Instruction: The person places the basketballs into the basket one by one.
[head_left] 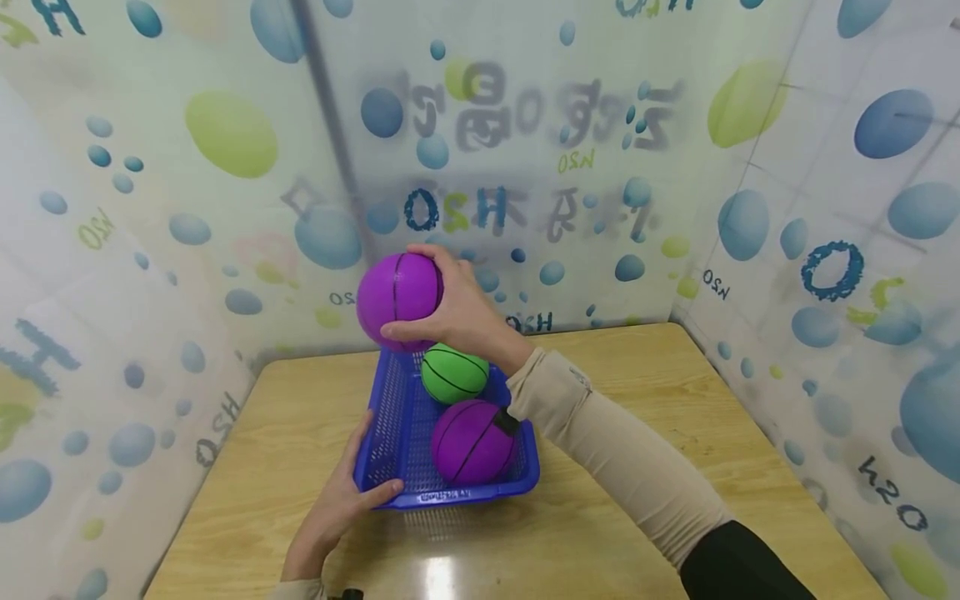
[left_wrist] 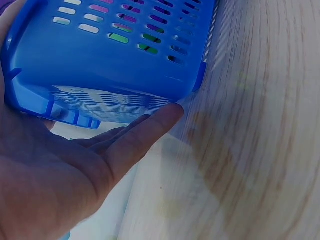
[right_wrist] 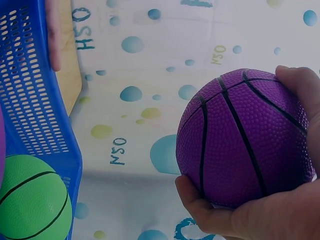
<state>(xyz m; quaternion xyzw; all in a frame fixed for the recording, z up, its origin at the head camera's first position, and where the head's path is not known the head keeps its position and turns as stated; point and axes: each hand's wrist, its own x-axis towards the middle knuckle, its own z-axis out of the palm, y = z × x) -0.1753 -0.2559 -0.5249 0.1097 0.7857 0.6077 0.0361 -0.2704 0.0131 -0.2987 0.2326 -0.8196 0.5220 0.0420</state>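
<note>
My right hand grips a purple ball with black lines, holding it above the far left part of a blue plastic basket. In the right wrist view, fingers and thumb span this purple ball. My left hand holds the basket's near left corner, thumb at the front rim and fingers along the left side. Up close, the left hand touches the perforated basket. Inside the basket lie a green ball and, nearer me, a second purple ball with a black patch.
The basket stands on a wooden table with a glossy top. Behind and at both sides hangs a pale curtain printed with blue and green bubbles and H2O lettering.
</note>
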